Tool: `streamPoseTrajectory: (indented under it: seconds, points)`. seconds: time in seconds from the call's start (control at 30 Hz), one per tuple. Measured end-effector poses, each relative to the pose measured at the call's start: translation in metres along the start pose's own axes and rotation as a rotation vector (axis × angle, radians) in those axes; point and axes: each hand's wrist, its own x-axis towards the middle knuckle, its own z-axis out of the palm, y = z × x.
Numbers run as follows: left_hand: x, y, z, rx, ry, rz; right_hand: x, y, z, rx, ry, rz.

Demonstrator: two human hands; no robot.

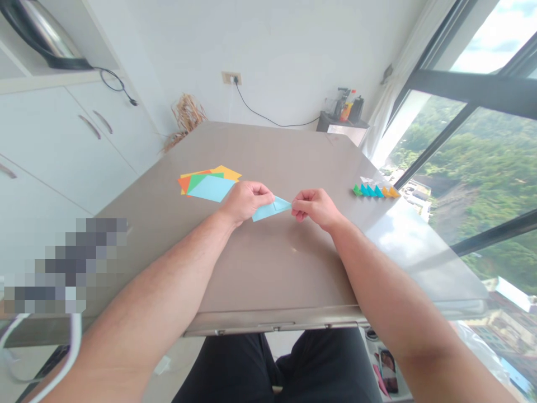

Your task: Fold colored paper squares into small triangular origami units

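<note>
Between my two hands is a light blue sheet of origami paper (265, 211), folded to a narrow point on its right side. My left hand (248, 200) pinches its left part between thumb and fingers. At the pointed right tip, my right hand (312, 206) grips the paper with closed fingertips. Just left of my left hand lies a fanned pile of coloured paper sheets (210, 187) in blue, green, orange and yellow. Part of the folded sheet is hidden behind my left fingers.
Several small folded paper pieces (375, 191), green, blue and orange, stand in a row by the table's right edge. The grey-brown table (277, 151) reaches toward the wall. A blurred-out object (71, 263) lies at the left edge, with a white cable (75, 341) below it.
</note>
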Motion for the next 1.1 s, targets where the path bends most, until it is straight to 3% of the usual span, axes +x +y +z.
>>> streamPoseTrajectory:
  seconds: [0.23,0.47,0.7,1.1]
  points:
    - [-0.003,0.001,0.005,-0.007,-0.02,0.013,-0.001,0.001,0.007,0.052,0.062,-0.039]
    - [-0.006,0.003,0.017,0.003,-0.112,0.074,-0.002,0.0,0.015,-0.191,0.117,-0.149]
    - [-0.007,0.005,0.02,0.015,-0.15,0.093,-0.003,0.002,0.013,-0.314,0.127,-0.161]
    - [-0.01,0.01,0.03,0.168,-0.016,0.163,-0.006,-0.002,0.016,-0.412,0.167,-0.187]
